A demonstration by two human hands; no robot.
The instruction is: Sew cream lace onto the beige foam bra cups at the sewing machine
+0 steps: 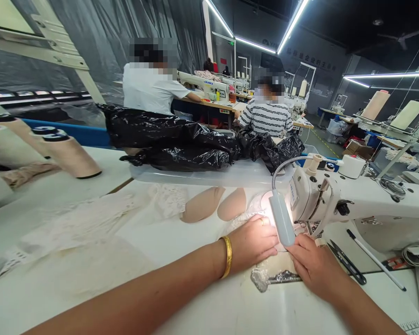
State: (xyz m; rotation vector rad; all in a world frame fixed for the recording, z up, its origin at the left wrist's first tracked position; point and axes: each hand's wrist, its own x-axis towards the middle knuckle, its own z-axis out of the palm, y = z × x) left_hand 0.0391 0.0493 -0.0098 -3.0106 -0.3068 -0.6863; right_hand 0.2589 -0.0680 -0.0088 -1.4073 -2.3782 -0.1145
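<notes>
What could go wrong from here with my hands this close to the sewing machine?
The left hand and right hand are close to the head of the sewing machine, so a finger might get caught. The lamp hangs between them, possibly blocking sight of the pale fabric. The dark pointed tool lies beside the right hand, which might brush its tip.

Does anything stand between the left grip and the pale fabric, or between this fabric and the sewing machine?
Nothing visible separates the left grip from the pale fabric beneath it. Toward the sewing machine, the gray lamp head blocks part of the view, so I cannot tell.
</notes>
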